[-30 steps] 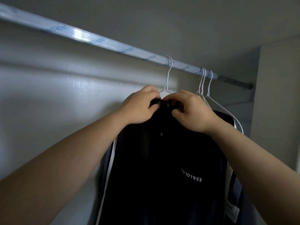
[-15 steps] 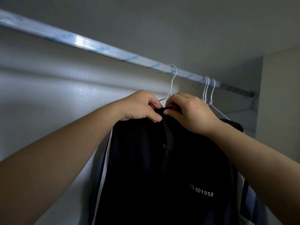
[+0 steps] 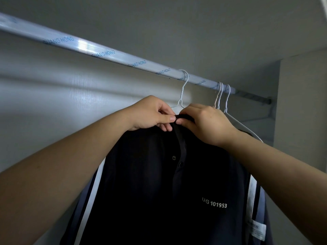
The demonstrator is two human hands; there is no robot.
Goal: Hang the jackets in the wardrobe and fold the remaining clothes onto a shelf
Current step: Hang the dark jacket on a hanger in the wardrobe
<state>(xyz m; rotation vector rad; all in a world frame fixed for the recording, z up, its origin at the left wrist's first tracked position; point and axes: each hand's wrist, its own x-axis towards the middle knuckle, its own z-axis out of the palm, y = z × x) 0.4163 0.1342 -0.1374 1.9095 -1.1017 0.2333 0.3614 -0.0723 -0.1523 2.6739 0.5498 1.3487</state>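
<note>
Pinching jacket collar [image 3: 185, 118] between fingers [image 3: 170, 118]

Dim, sharp wide-angle view: glare streaks the rail [image 3: 83, 45], its soft shadow bands the back panel [image 3: 53, 103], edges bowed.

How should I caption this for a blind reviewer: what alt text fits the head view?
A left hand and right hand pinch the collar of a dark navy button-front jacket printed UG 101953, which hangs on a white wire hanger from a film-wrapped silver wardrobe rail. More white wire hangers hang farther right.
</note>
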